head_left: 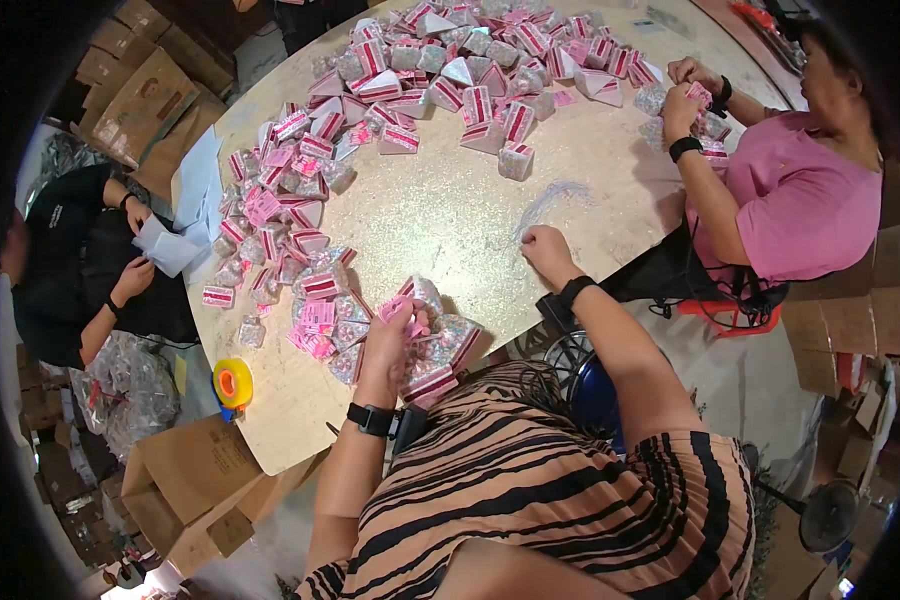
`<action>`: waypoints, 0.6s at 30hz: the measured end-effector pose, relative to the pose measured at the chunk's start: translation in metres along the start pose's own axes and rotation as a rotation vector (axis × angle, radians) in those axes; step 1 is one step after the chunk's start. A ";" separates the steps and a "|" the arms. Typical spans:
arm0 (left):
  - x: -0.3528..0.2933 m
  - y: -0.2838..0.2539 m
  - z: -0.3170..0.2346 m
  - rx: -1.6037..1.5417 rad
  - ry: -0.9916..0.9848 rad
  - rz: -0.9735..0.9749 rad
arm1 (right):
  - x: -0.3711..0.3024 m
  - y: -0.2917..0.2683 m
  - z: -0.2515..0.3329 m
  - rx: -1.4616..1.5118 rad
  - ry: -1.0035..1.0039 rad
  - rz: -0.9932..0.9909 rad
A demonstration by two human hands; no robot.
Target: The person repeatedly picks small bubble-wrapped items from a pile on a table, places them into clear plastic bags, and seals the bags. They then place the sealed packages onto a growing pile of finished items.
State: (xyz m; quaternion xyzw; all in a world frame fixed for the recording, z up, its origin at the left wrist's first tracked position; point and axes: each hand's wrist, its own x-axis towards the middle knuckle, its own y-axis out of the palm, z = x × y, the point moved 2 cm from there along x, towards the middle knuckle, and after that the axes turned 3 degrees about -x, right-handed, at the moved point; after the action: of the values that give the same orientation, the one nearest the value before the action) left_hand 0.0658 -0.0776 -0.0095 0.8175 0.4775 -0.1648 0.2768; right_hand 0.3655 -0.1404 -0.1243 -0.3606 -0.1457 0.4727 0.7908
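My left hand (392, 345) is closed around a pink paper tag (407, 312) at the table's near edge. Beneath and beside it lie several wedge-shaped packs (432, 382), clear with pink-and-white striped sides. More pink tags (316, 322) are strewn just left of that hand. On the bare middle of the table, my right hand (550, 252) has its fingers pinched together at the lower end of a loose bunch of thin bluish strands (560, 195). How many strands the fingertips hold is too small to tell.
A large heap of wedge packs (400, 80) curves along the table's far and left sides. Yellow tape (232, 383) stands at the left edge. One person (780, 190) handles packs at right; another (80, 250) holds white paper at left. Cardboard boxes (190, 480) stand below.
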 end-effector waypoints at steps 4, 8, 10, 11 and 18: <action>-0.007 -0.001 0.000 -0.007 0.011 0.002 | 0.006 0.016 0.002 -0.174 0.011 -0.038; -0.006 -0.004 0.003 -0.019 0.019 0.001 | 0.008 0.022 -0.008 -0.102 -0.068 -0.117; -0.006 -0.005 0.001 -0.038 0.027 0.019 | 0.007 0.015 -0.012 0.079 -0.083 -0.095; -0.007 -0.006 0.001 -0.052 0.034 0.024 | 0.004 0.009 -0.005 0.264 0.040 -0.035; -0.008 0.005 -0.014 -0.051 0.016 0.065 | -0.002 -0.046 0.033 0.682 0.156 0.088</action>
State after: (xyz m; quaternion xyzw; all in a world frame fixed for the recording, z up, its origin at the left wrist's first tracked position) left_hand 0.0662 -0.0763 0.0073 0.8266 0.4569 -0.1367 0.2988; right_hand 0.3752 -0.1411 -0.0684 -0.1167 0.0969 0.4987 0.8534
